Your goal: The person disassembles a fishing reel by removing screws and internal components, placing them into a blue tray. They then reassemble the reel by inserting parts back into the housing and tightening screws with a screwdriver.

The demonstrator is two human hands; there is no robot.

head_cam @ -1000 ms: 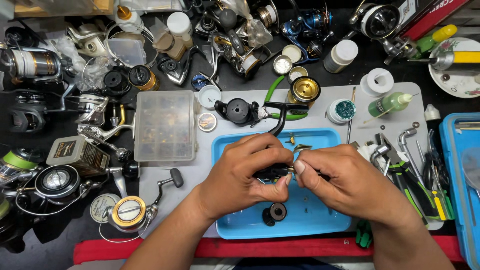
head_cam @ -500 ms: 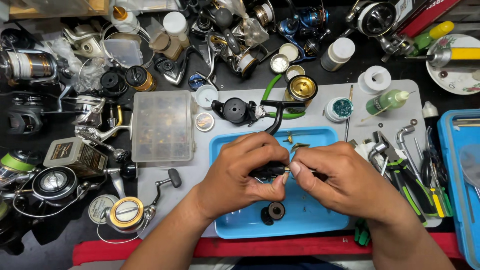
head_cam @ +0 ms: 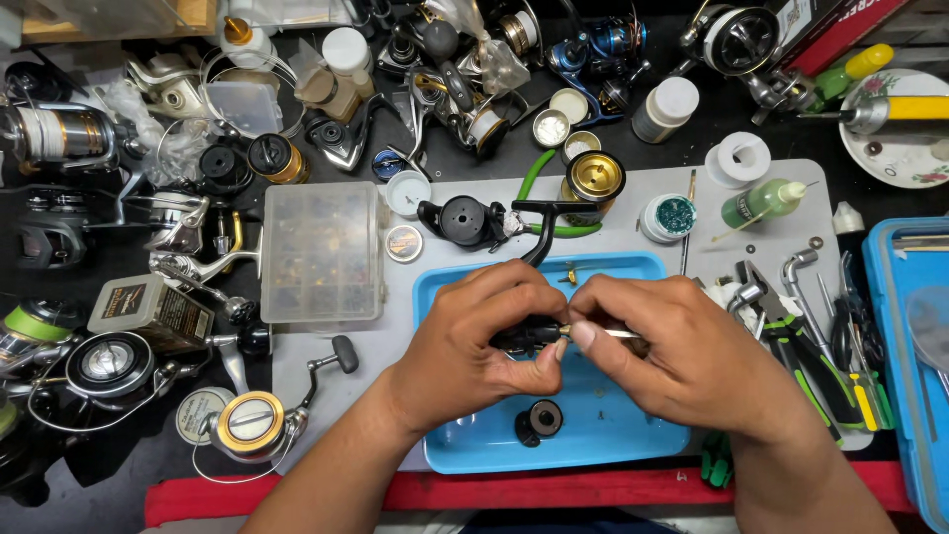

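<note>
My left hand (head_cam: 474, 336) is closed around a small black reel part (head_cam: 524, 334), and my right hand (head_cam: 682, 346) pinches a thin metal shaft (head_cam: 618, 333) whose brass tip meets that part right between my thumbs, over the blue tray (head_cam: 633, 435). If my pinch slips or I push at an angle, I think the shaft could pop free and drop toward the black ring (head_cam: 540, 420) just below my fingers. Farther beyond my knuckles lie the black rotor (head_cam: 465, 220) and the gold spool (head_cam: 595, 176), clutter where a bounced piece could get lost.
</note>
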